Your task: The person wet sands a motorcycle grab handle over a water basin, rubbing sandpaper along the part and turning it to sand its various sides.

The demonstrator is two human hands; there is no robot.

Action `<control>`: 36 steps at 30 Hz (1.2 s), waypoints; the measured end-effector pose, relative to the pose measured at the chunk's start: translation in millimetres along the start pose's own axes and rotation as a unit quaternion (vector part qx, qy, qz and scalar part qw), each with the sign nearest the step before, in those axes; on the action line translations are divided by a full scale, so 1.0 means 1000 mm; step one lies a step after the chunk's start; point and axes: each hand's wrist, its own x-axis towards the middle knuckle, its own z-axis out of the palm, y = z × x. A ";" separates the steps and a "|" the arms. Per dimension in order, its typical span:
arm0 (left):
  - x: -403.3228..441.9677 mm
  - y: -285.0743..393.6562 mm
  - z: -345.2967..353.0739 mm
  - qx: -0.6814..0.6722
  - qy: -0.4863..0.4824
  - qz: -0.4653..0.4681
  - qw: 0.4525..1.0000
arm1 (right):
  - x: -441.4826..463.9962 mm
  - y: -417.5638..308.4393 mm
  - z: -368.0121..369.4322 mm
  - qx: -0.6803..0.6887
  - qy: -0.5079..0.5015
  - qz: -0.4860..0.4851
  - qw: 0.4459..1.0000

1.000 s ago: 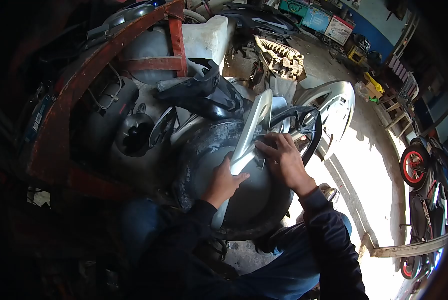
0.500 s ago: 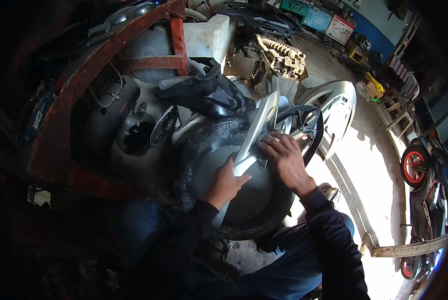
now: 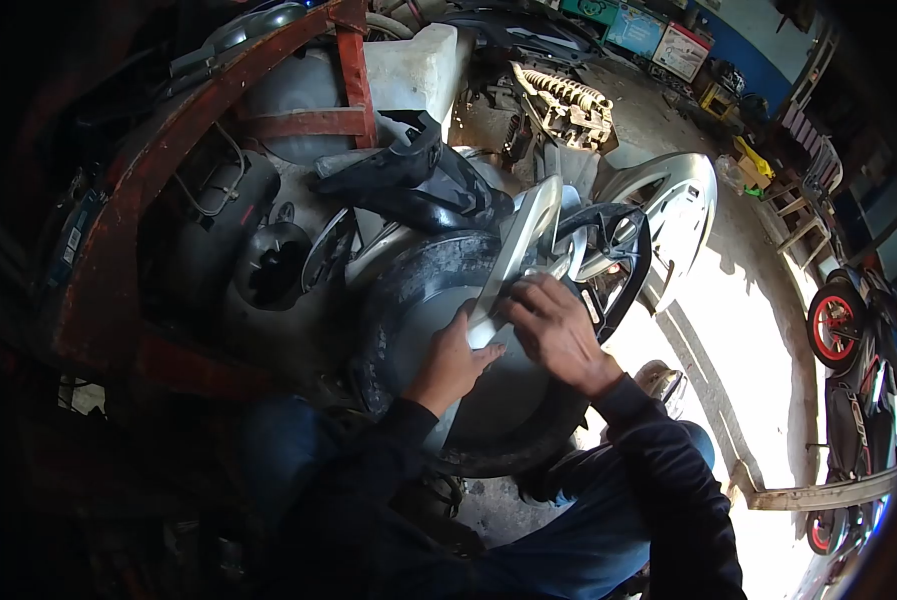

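A long silver motorcycle body panel [image 3: 515,250] stands tilted over a round black basin [image 3: 381,330] of cloudy grey water [image 3: 431,325]. My left hand [image 3: 451,366] is closed around the panel's lower end, thumb across its near side. Against the panel's right side, my right hand [image 3: 561,332] is bent with its fingertips drawn together; whatever they may hold is hidden. Just beyond it lie a black plastic trim piece [image 3: 641,270] and a larger silver panel [image 3: 702,205].
Black plastic body parts [image 3: 419,185] are piled behind the basin. A rusty red metal frame [image 3: 119,215] stands at left, with a dark cylinder [image 3: 231,195] inside it. Motorcycles [image 3: 854,400] with red-rimmed wheels and a wooden beam [image 3: 819,494] are at right.
My right hand has shifted slightly left and down along the panel, its fingers more curled. My left hand keeps its hold, and the panel has barely moved.
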 end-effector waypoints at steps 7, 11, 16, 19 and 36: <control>0.000 -0.013 0.006 -0.024 -0.018 -0.042 0.999 | -0.004 0.001 0.003 0.044 0.000 -0.049 0.998; 0.001 -0.014 0.007 0.003 -0.020 -0.035 0.999 | -0.005 0.000 0.002 0.009 0.021 -0.012 1.000; 0.000 -0.002 0.001 -0.047 -0.058 -0.111 0.991 | 0.000 0.019 -0.004 0.025 0.005 0.054 0.998; 0.001 -0.015 0.004 -0.027 -0.003 0.028 0.999 | -0.004 -0.008 0.002 0.031 0.006 -0.037 0.999; -0.003 -0.014 0.003 -0.010 -0.034 -0.051 0.998 | -0.018 0.026 -0.006 -0.010 0.008 0.125 0.992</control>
